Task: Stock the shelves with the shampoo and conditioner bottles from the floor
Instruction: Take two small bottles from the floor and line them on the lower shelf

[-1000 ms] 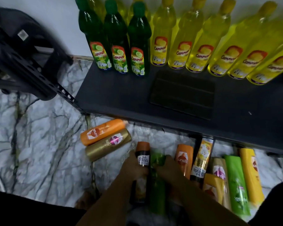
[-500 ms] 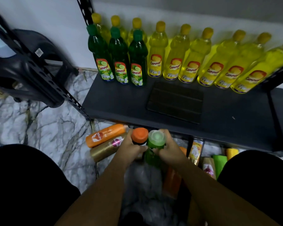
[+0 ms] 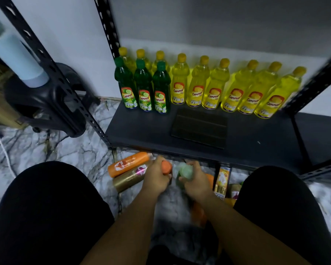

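Note:
My left hand (image 3: 156, 178) grips an upright dark bottle with an orange cap (image 3: 166, 167). Beside it, my right hand (image 3: 194, 183) grips a green bottle with a pale green cap (image 3: 185, 171). Both are held just in front of the black shelf (image 3: 145, 131), below its front edge. On the marble floor to the left lie an orange shampoo bottle (image 3: 128, 163) and a gold one (image 3: 129, 178). More bottles lie to the right, among them a tall yellow-labelled one (image 3: 222, 180), partly hidden by my knee.
Three green dish-liquid bottles (image 3: 143, 88) and several yellow ones (image 3: 225, 88) line the shelf's back. A dark flat pad (image 3: 199, 128) lies mid-shelf. Black slotted uprights (image 3: 52, 60) stand at left. A black stool (image 3: 52, 100) and a white cable (image 3: 4, 148) are at far left.
Both hands have lifted the two bottles from the floor pile up toward the shelf's front edge. The view has pulled back and risen, so my knees now frame the scene.

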Tool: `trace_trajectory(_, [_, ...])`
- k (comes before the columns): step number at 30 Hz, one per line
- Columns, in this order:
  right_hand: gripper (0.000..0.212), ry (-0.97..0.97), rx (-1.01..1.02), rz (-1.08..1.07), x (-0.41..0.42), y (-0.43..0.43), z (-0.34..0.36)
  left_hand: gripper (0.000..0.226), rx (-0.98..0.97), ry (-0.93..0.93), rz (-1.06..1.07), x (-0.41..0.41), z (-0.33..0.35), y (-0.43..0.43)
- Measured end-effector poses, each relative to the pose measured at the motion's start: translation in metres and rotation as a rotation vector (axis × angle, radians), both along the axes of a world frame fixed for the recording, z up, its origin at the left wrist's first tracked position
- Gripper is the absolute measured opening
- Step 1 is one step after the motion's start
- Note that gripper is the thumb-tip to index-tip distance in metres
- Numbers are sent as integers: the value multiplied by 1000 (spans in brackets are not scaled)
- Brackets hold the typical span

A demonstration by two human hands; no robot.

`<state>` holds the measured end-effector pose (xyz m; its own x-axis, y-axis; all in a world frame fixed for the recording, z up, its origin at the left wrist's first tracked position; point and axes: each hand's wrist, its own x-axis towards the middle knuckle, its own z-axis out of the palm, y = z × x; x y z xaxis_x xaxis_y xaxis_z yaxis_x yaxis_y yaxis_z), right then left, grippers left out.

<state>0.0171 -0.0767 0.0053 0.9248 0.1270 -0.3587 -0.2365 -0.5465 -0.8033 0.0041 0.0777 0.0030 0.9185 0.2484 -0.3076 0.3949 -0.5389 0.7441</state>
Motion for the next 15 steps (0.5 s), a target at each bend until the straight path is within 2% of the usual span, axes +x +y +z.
trace_trajectory(3, [40, -13, -28, -48, -7, -9, 5, 45, 8, 6, -7, -12, 6, 0])
trace_trajectory(7, [42, -51, 3, -184, -12, -11, 23, 40, -39, -61, 75, -21, 23, -1])
trace_trajectory(11, [44, -49, 237, -372, -10, -12, 56, 48, -250, -148, 252, -19, 59, 1])
trace_trajectory(15, [38, -224, 353, -334, -1, -18, 113, 48, -437, -319, 340, -11, 115, 2])
